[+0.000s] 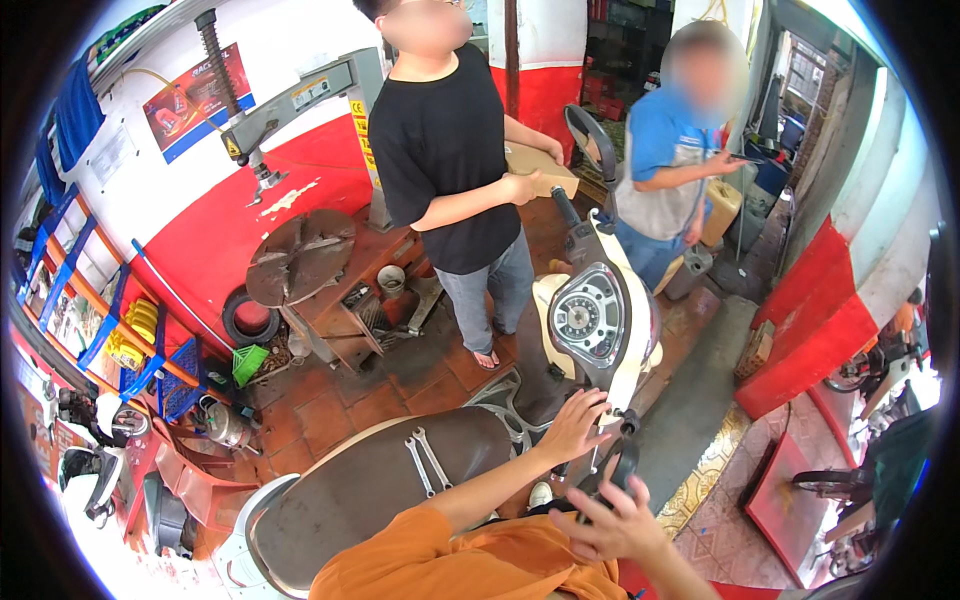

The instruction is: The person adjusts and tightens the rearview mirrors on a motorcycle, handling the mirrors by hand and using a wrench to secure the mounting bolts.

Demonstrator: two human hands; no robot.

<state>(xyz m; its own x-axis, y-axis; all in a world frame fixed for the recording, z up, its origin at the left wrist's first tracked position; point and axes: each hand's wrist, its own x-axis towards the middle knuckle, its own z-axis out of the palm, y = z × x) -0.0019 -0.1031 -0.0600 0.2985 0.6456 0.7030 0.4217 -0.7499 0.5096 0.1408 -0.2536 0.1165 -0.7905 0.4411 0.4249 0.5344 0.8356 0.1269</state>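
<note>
A cream motor scooter stands in front of me, its dashboard (585, 315) facing up. My left hand (576, 426) lies at the near end of the cream handlebar cover (625, 382), fingers stretched out; whether it presses on the cover is hard to tell. Closer to me, my right hand (611, 517) is raised with its fingers spread, just below the near black mirror (622, 463). Its fingers partly hide something dark behind them, and I cannot tell if they touch it. Two combination wrenches (429, 461) lie side by side on the brown seat (360, 502), left of my left forearm.
Beyond the scooter, a person in a black shirt (450, 157) holds a cardboard box (544, 169). Another person in a blue and grey shirt (664, 165) holds a phone-like object. A tyre-changing machine (300, 259), a loose tyre (251, 319) and a green broom (249, 364) stand at left.
</note>
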